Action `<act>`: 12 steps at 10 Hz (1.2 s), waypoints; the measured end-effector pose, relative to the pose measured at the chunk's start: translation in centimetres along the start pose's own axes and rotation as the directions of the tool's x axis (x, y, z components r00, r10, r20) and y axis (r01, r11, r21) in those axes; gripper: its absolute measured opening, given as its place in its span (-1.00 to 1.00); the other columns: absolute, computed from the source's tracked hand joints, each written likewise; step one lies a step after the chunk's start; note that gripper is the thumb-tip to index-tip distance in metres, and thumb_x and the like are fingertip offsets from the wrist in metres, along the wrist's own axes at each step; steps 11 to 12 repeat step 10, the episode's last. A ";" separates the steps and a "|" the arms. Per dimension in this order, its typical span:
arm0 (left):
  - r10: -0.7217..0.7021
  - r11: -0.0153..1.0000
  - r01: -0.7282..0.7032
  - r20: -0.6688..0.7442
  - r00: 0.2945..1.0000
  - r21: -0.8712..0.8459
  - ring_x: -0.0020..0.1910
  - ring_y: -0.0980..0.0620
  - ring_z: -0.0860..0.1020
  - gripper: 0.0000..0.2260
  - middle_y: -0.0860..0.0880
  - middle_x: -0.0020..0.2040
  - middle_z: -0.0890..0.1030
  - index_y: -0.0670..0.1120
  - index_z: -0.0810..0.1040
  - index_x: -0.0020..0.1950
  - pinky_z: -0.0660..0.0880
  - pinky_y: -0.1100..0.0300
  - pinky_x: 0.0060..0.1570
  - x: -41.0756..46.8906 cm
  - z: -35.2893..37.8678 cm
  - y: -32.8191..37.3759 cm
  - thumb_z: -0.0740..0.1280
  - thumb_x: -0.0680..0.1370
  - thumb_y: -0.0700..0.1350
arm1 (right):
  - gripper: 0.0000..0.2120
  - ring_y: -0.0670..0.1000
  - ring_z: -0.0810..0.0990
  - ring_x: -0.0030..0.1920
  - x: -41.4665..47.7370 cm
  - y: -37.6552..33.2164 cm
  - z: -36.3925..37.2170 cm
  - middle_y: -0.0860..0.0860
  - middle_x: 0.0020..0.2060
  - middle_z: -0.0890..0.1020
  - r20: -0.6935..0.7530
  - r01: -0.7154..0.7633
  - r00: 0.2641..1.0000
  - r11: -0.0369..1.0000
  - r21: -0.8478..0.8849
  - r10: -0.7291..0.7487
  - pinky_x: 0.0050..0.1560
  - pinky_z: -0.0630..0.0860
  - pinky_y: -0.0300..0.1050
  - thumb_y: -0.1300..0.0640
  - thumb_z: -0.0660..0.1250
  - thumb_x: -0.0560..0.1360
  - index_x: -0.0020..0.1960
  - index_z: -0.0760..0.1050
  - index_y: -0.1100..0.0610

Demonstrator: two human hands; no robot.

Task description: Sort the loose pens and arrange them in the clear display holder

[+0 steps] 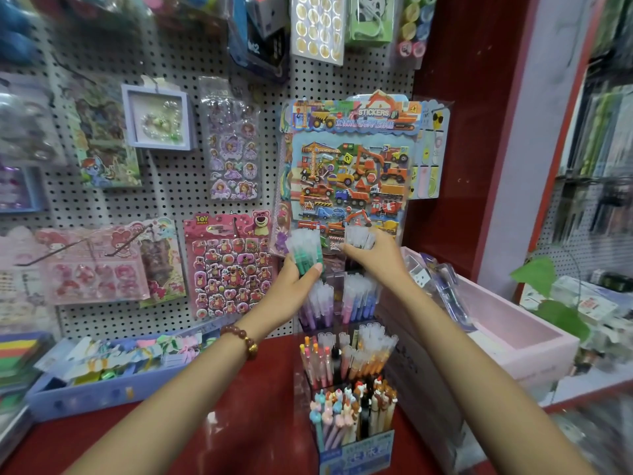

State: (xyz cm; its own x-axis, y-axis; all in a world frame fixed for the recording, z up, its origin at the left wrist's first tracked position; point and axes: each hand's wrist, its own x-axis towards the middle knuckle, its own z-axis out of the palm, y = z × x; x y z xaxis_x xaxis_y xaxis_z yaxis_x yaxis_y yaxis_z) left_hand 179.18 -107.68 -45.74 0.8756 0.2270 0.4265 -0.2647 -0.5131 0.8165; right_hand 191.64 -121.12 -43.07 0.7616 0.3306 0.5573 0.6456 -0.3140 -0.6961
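Red counter (253, 416) with clear display holder (303, 392), lilac tray (102, 396)

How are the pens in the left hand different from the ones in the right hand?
The left pens show green barrels; the right pens show only caps, their barrels hidden behind the right hand. The left hand grips its bunch lower, so more pen shows. Both bunches have frosted clear caps and point up.

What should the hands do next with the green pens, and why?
Probably lower the left hand so its green pens slide into the clear holder behind the purple pens: the bunch hovers right above that back spot, and the front rows look full.
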 end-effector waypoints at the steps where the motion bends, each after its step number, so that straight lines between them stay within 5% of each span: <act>1: -0.003 1.000 0.003 0.001 1.000 -0.005 0.31 0.17 0.28 -0.60 0.07 0.32 0.34 -0.05 0.17 0.45 0.19 0.27 0.28 0.1 0.0 -0.1 0.14 0.63 -0.04 | -0.75 -0.04 0.48 -0.32 0.1 -0.2 0.1 -0.06 -0.37 0.52 0.038 0.000 0.999 0.997 -0.077 0.003 -0.31 0.37 -0.12 0.11 0.44 0.40 -0.30 0.37 -0.01; 5: -0.004 0.999 0.003 0.029 1.000 0.038 0.33 0.17 0.25 -0.56 0.09 0.34 0.30 -0.06 0.13 0.48 0.16 0.26 0.31 0.0 -0.2 0.0 0.13 0.63 -0.02 | -0.54 0.02 0.39 -0.40 0.0 0.1 -0.4 0.14 -0.43 0.45 0.079 -0.093 0.992 0.991 -0.101 0.101 -0.33 0.21 -0.13 -0.11 0.50 0.34 -0.31 0.31 0.16; 7: -0.019 1.000 0.019 0.041 0.999 -0.001 0.32 0.15 0.29 -0.57 0.10 0.29 0.33 -0.07 0.15 0.46 0.20 0.27 0.27 -0.1 -0.3 0.2 0.15 0.63 -0.04 | -0.48 0.04 0.48 -0.38 -1.2 0.1 -1.2 0.11 -0.40 0.50 0.071 -0.124 0.989 0.992 -0.039 0.126 -0.31 0.32 -0.07 -0.25 0.47 0.28 -0.26 0.40 0.19; 8: -0.026 0.999 0.028 0.099 0.995 -0.021 0.35 0.16 0.25 -0.56 0.10 0.31 0.29 -0.09 0.08 0.48 0.18 0.30 0.26 -0.4 -0.8 0.3 0.12 0.64 -0.04 | -0.53 -0.06 0.32 -0.39 -2.0 0.0 -1.9 -0.05 -0.40 0.33 0.033 -0.151 0.988 0.988 -0.039 0.153 -0.35 0.21 -0.15 -0.21 0.47 0.32 -0.24 0.28 0.08; 9: -0.049 0.998 0.043 0.188 0.981 0.039 0.36 0.17 0.23 -0.52 0.10 0.35 0.25 -0.07 0.01 0.49 0.18 0.33 0.26 -1.2 -2.0 0.6 0.10 0.63 -0.01 | -0.54 -0.04 0.43 -0.13 -2.9 -1.5 -2.9 -0.04 -0.12 0.43 -0.014 -0.125 0.992 0.989 -0.075 0.124 -0.20 0.31 -0.13 -0.19 0.41 0.40 0.08 0.36 0.11; 10: -0.046 0.984 0.014 0.175 0.984 0.178 0.43 0.14 0.12 -0.41 0.05 0.46 0.11 -0.06 -0.06 0.51 0.10 0.22 0.39 -1.8 -4.6 1.6 0.13 0.60 0.08 | -0.63 -0.02 0.45 -0.10 -3.2 -3.8 -4.2 -0.01 -0.02 0.43 -0.155 0.036 0.986 0.991 -0.132 -0.056 -0.18 0.34 -0.10 -0.13 0.33 0.49 0.11 0.37 0.10; 12: -0.046 0.984 0.014 0.175 0.984 0.178 0.43 0.14 0.12 -0.41 0.05 0.46 0.11 -0.06 -0.06 0.51 0.10 0.22 0.39 -1.8 -4.6 1.6 0.13 0.60 0.08 | -0.63 -0.02 0.45 -0.10 -3.2 -3.8 -4.2 -0.01 -0.02 0.43 -0.155 0.036 0.986 0.991 -0.132 -0.056 -0.18 0.34 -0.10 -0.13 0.33 0.49 0.11 0.37 0.10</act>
